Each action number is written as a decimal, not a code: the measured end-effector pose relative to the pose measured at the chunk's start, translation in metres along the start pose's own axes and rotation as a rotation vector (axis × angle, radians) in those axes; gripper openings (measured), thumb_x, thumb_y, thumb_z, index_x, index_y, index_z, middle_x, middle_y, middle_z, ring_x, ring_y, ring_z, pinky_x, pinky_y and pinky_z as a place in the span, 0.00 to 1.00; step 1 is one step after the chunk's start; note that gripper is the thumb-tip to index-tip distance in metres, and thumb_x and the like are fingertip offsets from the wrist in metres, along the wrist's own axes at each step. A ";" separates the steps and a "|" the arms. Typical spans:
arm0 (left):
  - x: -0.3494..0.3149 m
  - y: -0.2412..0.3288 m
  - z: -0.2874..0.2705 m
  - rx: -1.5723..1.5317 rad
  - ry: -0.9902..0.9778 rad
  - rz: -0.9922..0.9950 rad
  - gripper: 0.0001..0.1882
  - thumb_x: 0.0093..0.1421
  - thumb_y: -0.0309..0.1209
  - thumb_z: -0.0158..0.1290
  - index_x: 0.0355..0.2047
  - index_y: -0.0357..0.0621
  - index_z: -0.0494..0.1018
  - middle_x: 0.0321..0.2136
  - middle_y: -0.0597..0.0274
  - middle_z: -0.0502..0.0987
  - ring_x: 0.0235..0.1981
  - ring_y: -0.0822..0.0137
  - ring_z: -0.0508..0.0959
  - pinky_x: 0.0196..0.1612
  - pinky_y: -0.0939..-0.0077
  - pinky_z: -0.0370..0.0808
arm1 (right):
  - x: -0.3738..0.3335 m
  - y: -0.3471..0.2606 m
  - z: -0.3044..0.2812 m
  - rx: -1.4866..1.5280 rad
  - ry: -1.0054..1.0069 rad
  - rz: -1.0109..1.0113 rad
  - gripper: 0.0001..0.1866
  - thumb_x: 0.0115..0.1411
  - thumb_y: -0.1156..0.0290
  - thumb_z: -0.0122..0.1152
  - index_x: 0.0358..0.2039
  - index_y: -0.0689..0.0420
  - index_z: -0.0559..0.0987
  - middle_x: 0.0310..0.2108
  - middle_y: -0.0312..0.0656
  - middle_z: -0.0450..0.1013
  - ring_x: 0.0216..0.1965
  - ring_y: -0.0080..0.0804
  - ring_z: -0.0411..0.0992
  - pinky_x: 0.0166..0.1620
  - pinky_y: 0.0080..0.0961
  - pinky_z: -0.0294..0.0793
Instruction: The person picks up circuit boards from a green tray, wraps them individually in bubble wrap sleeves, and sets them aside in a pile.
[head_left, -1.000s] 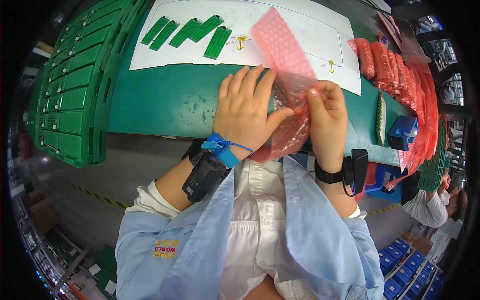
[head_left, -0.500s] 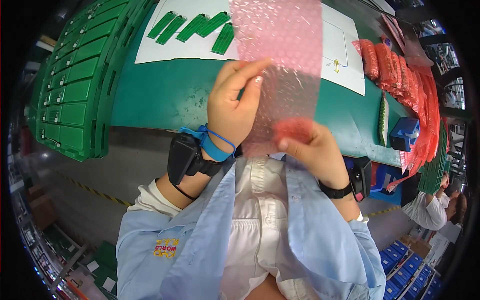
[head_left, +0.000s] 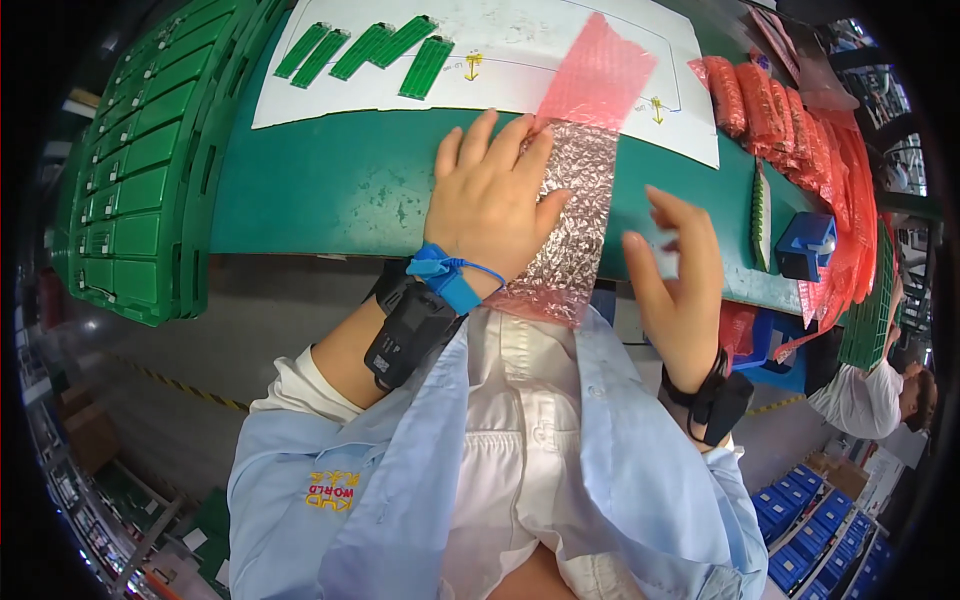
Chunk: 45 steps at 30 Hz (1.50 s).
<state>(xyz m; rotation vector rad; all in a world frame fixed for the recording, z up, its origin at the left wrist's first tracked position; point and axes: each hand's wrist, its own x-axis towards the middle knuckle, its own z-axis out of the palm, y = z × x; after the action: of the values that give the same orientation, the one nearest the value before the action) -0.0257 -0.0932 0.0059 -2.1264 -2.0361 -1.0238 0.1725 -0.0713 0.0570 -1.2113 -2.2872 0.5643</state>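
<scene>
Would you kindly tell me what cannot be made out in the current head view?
Head view:
- Pink bubble wrap: part of its left edge, hidden by the left hand.
- Right hand: sharp finger outlines, lost to blur.
- White sheet: far edge, cut off by the picture's top.
- Red bundles: contents, hidden by wrapping.

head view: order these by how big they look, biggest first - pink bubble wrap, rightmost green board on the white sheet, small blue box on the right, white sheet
1. white sheet
2. pink bubble wrap, partly under a hand
3. small blue box
4. rightmost green board
</scene>
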 end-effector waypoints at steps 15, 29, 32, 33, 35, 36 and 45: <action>-0.002 -0.007 0.008 0.079 -0.018 0.030 0.24 0.56 0.40 0.56 0.52 0.43 0.73 0.56 0.52 0.70 0.58 0.51 0.67 0.60 0.47 0.61 | 0.056 0.025 0.030 -0.263 -0.160 -0.255 0.26 0.61 0.62 0.59 0.58 0.57 0.70 0.63 0.51 0.61 0.63 0.52 0.59 0.66 0.52 0.50; 0.059 -0.079 -0.023 0.233 0.151 -0.127 0.15 0.52 0.36 0.61 0.40 0.47 0.78 0.42 0.56 0.75 0.47 0.54 0.73 0.46 0.58 0.72 | 0.074 0.027 0.045 -0.235 -0.017 -0.204 0.24 0.59 0.68 0.60 0.56 0.58 0.72 0.60 0.49 0.65 0.62 0.51 0.60 0.63 0.42 0.56; 0.070 -0.090 -0.017 0.287 -0.062 -0.206 0.12 0.53 0.36 0.61 0.37 0.47 0.79 0.37 0.57 0.77 0.42 0.54 0.76 0.42 0.59 0.74 | 0.076 0.041 0.041 -0.219 -0.028 -0.203 0.24 0.59 0.68 0.60 0.56 0.58 0.72 0.60 0.49 0.65 0.62 0.51 0.60 0.63 0.42 0.56; 0.073 -0.090 -0.014 0.293 -0.067 -0.208 0.12 0.53 0.36 0.61 0.37 0.47 0.79 0.37 0.57 0.77 0.42 0.54 0.76 0.42 0.59 0.74 | 0.077 0.046 0.039 -0.216 -0.034 -0.201 0.24 0.59 0.68 0.60 0.56 0.58 0.72 0.60 0.49 0.65 0.62 0.51 0.60 0.63 0.42 0.57; 0.080 -0.087 -0.011 0.272 -0.059 -0.164 0.10 0.54 0.35 0.60 0.36 0.46 0.80 0.33 0.57 0.77 0.38 0.54 0.77 0.40 0.60 0.75 | 0.078 0.053 0.032 -0.209 -0.025 -0.199 0.24 0.58 0.68 0.60 0.56 0.58 0.72 0.60 0.49 0.65 0.62 0.51 0.60 0.63 0.42 0.56; 0.083 -0.085 -0.009 0.261 -0.055 -0.142 0.09 0.55 0.34 0.59 0.35 0.46 0.80 0.31 0.56 0.78 0.36 0.53 0.78 0.38 0.61 0.75 | 0.078 0.056 0.029 -0.208 -0.023 -0.200 0.24 0.58 0.68 0.60 0.56 0.58 0.72 0.60 0.48 0.65 0.62 0.51 0.60 0.63 0.42 0.56; 0.120 -0.070 -0.003 0.145 0.066 -0.191 0.08 0.57 0.31 0.56 0.33 0.43 0.80 0.28 0.55 0.79 0.31 0.53 0.79 0.35 0.62 0.76 | 0.082 0.078 0.015 -0.154 -0.005 -0.212 0.24 0.58 0.63 0.61 0.54 0.58 0.73 0.57 0.47 0.66 0.61 0.49 0.61 0.62 0.45 0.56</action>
<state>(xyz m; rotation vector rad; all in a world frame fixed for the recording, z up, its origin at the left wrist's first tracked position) -0.0980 0.0222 0.0352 -1.8340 -2.2408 -0.9200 0.1741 0.0362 0.0195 -1.0178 -2.4617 0.3189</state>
